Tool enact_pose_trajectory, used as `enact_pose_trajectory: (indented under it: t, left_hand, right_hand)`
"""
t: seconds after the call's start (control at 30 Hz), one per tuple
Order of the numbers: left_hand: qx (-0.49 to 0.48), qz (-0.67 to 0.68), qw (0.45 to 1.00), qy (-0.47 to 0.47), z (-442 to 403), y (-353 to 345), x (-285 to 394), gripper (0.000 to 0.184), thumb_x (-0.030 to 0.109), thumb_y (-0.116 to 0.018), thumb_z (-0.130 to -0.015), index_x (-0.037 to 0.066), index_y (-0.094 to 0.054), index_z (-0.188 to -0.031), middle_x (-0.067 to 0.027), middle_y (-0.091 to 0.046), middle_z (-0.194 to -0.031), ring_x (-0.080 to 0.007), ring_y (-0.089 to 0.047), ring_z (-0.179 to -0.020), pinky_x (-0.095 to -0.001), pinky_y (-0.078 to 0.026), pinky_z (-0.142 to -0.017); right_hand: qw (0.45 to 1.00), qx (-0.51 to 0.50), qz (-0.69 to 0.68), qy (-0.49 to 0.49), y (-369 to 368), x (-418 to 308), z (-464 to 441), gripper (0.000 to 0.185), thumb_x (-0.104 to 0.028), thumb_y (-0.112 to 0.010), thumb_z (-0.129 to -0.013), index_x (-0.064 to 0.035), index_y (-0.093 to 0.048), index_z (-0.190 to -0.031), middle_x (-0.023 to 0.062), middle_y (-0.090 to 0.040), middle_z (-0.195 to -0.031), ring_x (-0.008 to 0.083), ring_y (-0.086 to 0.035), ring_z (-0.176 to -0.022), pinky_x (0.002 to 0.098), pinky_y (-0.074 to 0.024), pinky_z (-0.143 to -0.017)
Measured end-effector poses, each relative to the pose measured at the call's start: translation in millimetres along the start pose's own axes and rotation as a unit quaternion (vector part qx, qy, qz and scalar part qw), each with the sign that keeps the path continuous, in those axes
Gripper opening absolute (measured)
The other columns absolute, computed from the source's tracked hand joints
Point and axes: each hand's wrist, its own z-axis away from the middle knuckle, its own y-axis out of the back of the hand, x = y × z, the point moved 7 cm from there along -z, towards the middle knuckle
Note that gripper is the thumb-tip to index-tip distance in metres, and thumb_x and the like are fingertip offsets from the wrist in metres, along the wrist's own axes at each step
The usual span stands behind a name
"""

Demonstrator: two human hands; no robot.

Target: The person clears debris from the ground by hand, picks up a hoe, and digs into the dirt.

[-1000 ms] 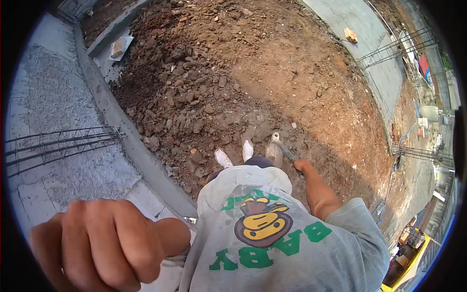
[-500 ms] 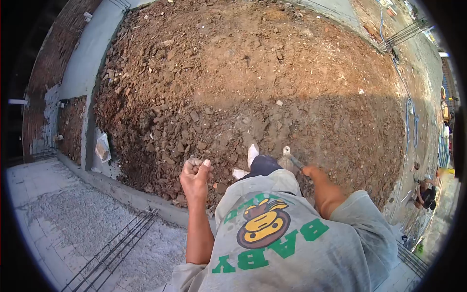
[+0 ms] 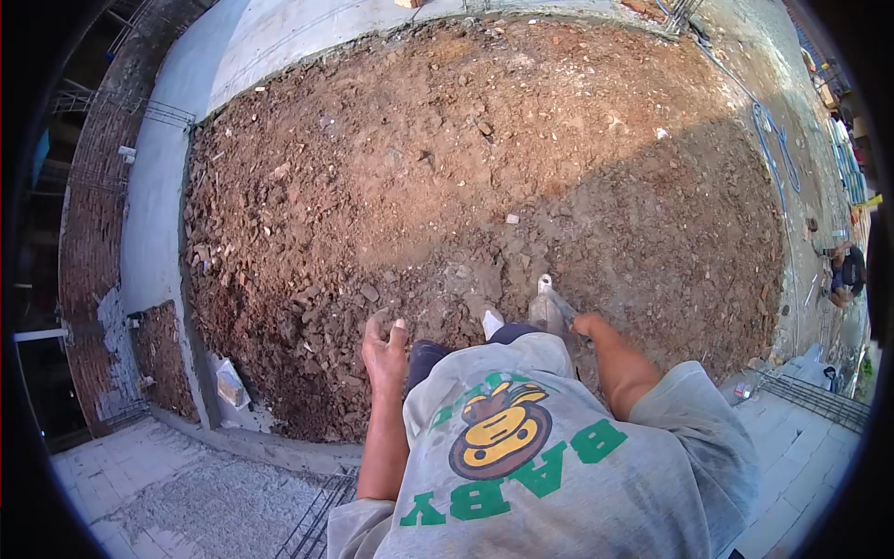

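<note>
My right hand (image 3: 585, 324) is closed around the dark handle of a hoe-like tool (image 3: 545, 309), whose grey metal head with a round hole hangs in front of my legs over the soil. Out to the left, my left hand (image 3: 384, 349) is raised over the dirt with thumb and fingers apart and nothing in it. Between the hands, one white shoe (image 3: 493, 323) shows beyond my dark trouser leg. Broken reddish-brown soil (image 3: 400, 224) spreads ahead of me.
Concrete edging (image 3: 200, 363) borders the soil on the left. Rebar (image 3: 321, 512) sticks out at lower left, with more rebar (image 3: 810, 399) at right. A blue hose (image 3: 773, 149) lies at right, near a crouching person (image 3: 846, 275). A white slab (image 3: 231, 384) rests by the left edging.
My left hand has dropped away from near the camera and its fist has opened. The view has swung round, bringing the brick wall at left into sight. My right hand keeps the tool.
</note>
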Motion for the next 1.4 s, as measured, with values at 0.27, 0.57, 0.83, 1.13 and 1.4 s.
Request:
enact_pose_trajectory:
  t: [0.27,0.57,0.83,1.13,1.4]
  left_hand:
    - [-0.187,-0.084,0.978,-0.029,-77,-46,22,0.035,0.02,-0.063,-0.09,-0.005,-0.059,-0.115,-0.0107,-0.067,-0.087,-0.0157,-0.065,-0.076,-0.0293,-0.051,-0.068]
    - [-0.469,-0.311,0.82,-0.105,-208,-91,-7,0.032,0.025,-0.062,-0.088,0.003,-0.064,-0.112,-0.0196,-0.07,-0.092,-0.0298,-0.069,-0.085,-0.0389,-0.052,-0.078]
    - [-0.513,-0.258,0.818,0.002,-357,-168,-13,0.024,0.018,-0.059,-0.093,0.001,-0.059,-0.111,-0.0068,-0.066,-0.086,-0.0109,-0.06,-0.069,-0.023,-0.045,-0.058]
    - [-0.653,-0.356,0.668,-0.011,-244,-210,-100,0.024,0.026,-0.061,-0.093,0.004,-0.06,-0.104,-0.0066,-0.066,-0.086,-0.0105,-0.059,-0.067,-0.0223,-0.042,-0.053]
    - [-0.642,-0.42,0.634,-0.098,-134,-239,-179,0.043,0.039,-0.059,-0.093,0.001,-0.059,-0.113,-0.0075,-0.065,-0.091,-0.0149,-0.061,-0.077,-0.0277,-0.045,-0.063]
  right_hand:
    - [0.955,0.075,-0.282,-0.056,54,-58,17,0.052,-0.045,-0.065,-0.082,-0.0038,-0.066,-0.114,0.0193,-0.063,-0.121,0.0338,-0.062,-0.11,0.0412,-0.0482,-0.093]
    - [0.671,0.115,-0.689,-0.247,-47,-189,-94,0.051,-0.041,-0.064,-0.085,0.0018,-0.065,-0.112,0.0225,-0.066,-0.11,0.034,-0.066,-0.099,0.0463,-0.0514,-0.078]
    - [0.571,0.039,-0.757,-0.314,-34,-348,-21,0.068,-0.036,-0.056,-0.089,0.0099,-0.035,-0.135,0.0289,-0.056,-0.126,0.0407,-0.056,-0.116,0.0444,-0.0466,-0.096]
    - [0.468,0.102,-0.834,-0.275,-37,-359,-33,0.073,-0.036,-0.057,-0.088,0.0132,-0.031,-0.136,0.0303,-0.058,-0.12,0.04,-0.058,-0.113,0.0424,-0.0475,-0.094]
    - [0.43,0.165,-0.859,-0.223,-65,-353,-33,0.069,-0.055,-0.059,-0.083,0.006,-0.058,-0.116,0.0271,-0.063,-0.112,0.0376,-0.06,-0.11,0.0424,-0.0465,-0.094]
